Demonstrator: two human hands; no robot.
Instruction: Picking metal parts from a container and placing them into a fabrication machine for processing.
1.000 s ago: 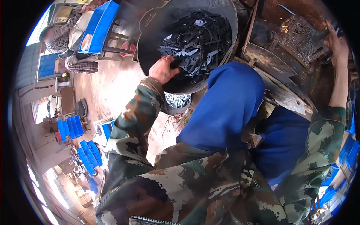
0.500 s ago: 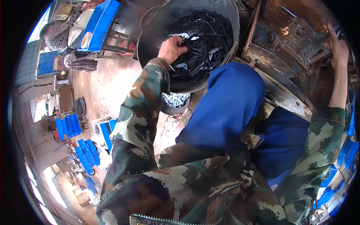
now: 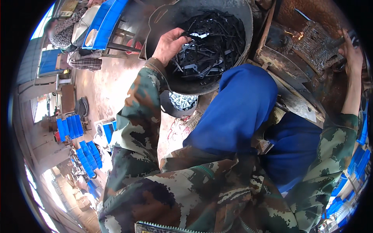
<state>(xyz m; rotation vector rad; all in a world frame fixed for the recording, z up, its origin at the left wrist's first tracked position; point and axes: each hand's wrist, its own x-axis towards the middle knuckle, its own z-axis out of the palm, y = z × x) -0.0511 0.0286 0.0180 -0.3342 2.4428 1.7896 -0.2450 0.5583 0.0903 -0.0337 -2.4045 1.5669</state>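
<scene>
Flat dark pieces (image 3: 217,48) are lying in a loose heap inside a large dark tub (image 3: 171,19), pointing in many directions and overlapping. Several paler pieces (image 3: 190,66) are showing among them with a grey shine. Close below the tub's near side, a smaller dark bucket (image 3: 168,105) is holding small pale shiny parts (image 3: 183,101).

At upper left, a long blue tray (image 3: 105,25) is carrying a round pale item (image 3: 91,38), and a red basin (image 3: 132,47) is standing beside its support. Further blue bins (image 3: 72,126) are sitting lower at left; their contents are too small to tell. At upper right, a brown, wet-looking trough (image 3: 326,11) is containing a greasy metal fixture (image 3: 316,48).

My hands are working well apart. My left hand (image 3: 171,43) is poised over the tub's left part, its thumb and fingertips pinching a dark piece (image 3: 187,34) just above the heap. My right hand (image 3: 351,56) is staying at the right end of the fixture; I cannot tell how firmly its fingers are closing there. The heap is lying between both hands, near my left and well away from my right.
</scene>
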